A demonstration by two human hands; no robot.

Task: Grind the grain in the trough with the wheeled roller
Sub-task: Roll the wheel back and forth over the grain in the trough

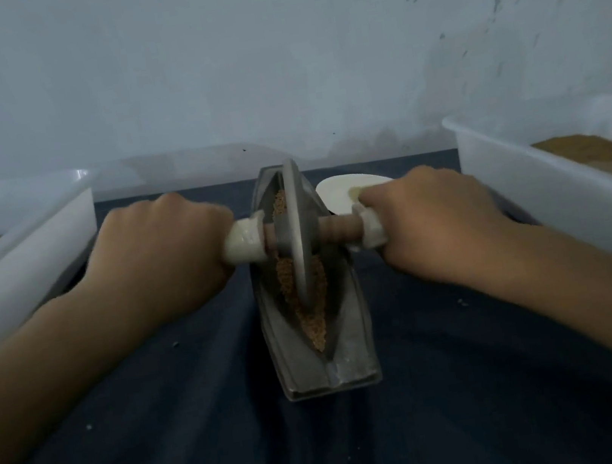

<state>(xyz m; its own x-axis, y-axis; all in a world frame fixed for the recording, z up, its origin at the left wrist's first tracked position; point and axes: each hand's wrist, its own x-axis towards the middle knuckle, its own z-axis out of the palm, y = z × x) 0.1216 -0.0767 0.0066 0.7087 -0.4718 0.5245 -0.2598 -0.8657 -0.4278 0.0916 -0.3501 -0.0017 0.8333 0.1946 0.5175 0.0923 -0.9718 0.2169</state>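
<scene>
The left hand and right hand clamp curled fingers round the handle ends of the wheeled roller. Its disc stands in the trough amid the grain; equal downward pressure and level wrists should keep it in the groove. The left tub and right tub each hold a brownish heap.

trough: grey metal, boat-shaped, lengthwise at frame centre | grain: brown, coarse, along the trough's groove | wheeled roller: grey disc upright in the groove amid the grain, wooden axle crosswise, pale grips at both ends
</scene>
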